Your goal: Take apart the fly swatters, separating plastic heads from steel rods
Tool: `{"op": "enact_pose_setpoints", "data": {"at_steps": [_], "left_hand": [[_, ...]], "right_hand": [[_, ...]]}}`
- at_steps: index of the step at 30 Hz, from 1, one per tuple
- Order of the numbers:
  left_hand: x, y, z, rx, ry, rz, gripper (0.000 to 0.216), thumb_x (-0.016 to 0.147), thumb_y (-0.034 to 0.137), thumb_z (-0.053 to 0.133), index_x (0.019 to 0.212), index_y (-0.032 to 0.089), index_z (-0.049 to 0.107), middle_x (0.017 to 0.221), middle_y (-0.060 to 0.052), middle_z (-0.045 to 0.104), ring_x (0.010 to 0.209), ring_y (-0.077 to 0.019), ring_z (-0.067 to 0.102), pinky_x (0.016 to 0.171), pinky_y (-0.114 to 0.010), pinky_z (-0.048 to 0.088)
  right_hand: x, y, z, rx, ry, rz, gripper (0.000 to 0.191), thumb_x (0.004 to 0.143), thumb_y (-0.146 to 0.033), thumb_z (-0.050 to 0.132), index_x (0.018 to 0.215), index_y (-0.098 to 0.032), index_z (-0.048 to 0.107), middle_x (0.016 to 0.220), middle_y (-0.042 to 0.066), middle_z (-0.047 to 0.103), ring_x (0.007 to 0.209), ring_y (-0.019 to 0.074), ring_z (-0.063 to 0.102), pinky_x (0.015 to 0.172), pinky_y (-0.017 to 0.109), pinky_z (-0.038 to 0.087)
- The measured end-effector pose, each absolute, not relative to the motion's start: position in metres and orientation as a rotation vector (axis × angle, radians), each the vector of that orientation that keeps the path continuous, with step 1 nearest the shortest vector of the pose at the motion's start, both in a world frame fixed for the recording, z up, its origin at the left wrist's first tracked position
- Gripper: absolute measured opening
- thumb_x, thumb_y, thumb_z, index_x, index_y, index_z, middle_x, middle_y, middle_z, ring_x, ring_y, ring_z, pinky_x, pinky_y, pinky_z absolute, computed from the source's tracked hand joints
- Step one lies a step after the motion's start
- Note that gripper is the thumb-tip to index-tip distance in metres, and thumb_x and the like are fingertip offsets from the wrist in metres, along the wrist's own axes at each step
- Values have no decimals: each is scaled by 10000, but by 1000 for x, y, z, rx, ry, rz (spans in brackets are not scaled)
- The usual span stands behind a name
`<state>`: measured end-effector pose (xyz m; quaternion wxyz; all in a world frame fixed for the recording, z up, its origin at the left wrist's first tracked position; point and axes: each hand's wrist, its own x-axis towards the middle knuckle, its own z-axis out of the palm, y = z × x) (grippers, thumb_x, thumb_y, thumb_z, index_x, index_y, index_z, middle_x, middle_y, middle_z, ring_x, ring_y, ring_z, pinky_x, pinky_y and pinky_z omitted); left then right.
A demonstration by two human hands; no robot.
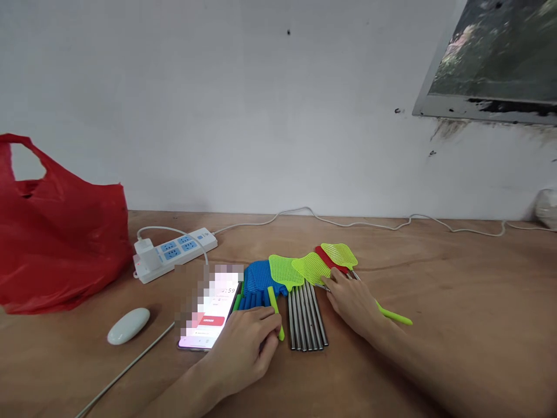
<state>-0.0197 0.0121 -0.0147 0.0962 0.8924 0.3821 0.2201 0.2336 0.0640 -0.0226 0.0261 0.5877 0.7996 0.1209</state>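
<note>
Fly swatters with mesh heads lie fanned out in front of me. My left hand (pixel 250 341) is closed, its fingers curled around a lime-green handle (pixel 273 299). Beside it are several blue handles (pixel 253 301), partly covered by the hand, and a blue swatter head (pixel 260 275). Several bare metal rods (pixel 306 319) lie side by side between my hands, below a lime-green head (pixel 285 270). My right hand (pixel 350 299) pinches at the neck of another lime-green fly swatter (pixel 312 267). Past its fingers are a red head (pixel 327 257) and a further lime-green head (pixel 340 255). Another lime-green handle (pixel 395 315) sticks out beyond my right wrist.
A lit phone (pixel 209 313) lies left of the swatters. Farther left are a white mouse (pixel 129 325), a white power strip (pixel 178 249) with a plugged-in charger, and a red plastic bag (pixel 61 232). A white cable (pixel 361 224) runs along the wall.
</note>
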Motion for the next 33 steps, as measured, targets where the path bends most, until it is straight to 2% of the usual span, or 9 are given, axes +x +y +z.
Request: {"op": "enact_pose_setpoints", "data": {"at_steps": [8,11,15,19,23,29,33], "left_hand": [[-20,14,-15,2623,1156,619,218,847,88,386,738,192,545,722,-26,606,635,-182,572,551,-279,289],[-20,13,-15,2616,1155,608,225,852,88,383,743,192,550,729,-25,607,640,-180,573,555,-276,295],[-20,13,-16,2618,1150,618,225,857,90,374,740,191,537,734,-26,610,644,-178,572,559,-274,302],[-20,14,-15,2621,1149,629,219,846,87,372,729,191,526,729,-23,607,637,-173,565,553,-270,299],[-20,14,-13,2625,1146,650,228,843,88,369,733,191,540,722,-21,609,635,-173,573,552,-267,302],[-21,15,-13,2584,1272,776,252,879,118,365,698,200,521,676,-1,599,565,-156,547,526,-258,286],[-24,19,-14,2513,1398,891,256,901,146,368,693,205,506,647,7,586,547,-153,539,528,-254,301]], "right_hand": [[237,64,-19,1803,2561,349,261,918,-124,531,1114,-195,688,1281,118,632,921,244,689,655,305,465],[239,65,-20,1797,2609,317,299,905,-160,526,1174,-176,654,1351,121,614,962,255,690,706,324,481],[240,67,-21,1722,2673,272,392,882,-173,556,1271,-161,599,1285,130,673,1009,277,685,744,329,485],[240,68,-21,1676,2698,285,327,918,-119,526,1221,-176,633,1227,130,709,985,272,699,737,320,484],[239,68,-19,1702,2721,334,304,964,-111,490,1210,-190,650,1268,122,703,986,258,712,743,309,494],[222,66,-11,1613,2841,330,380,979,-124,506,1341,-214,582,1321,100,683,1050,242,700,762,294,504],[201,61,-6,1515,2924,242,321,968,-157,562,1281,-209,613,1207,81,743,918,249,738,651,289,483]]}}
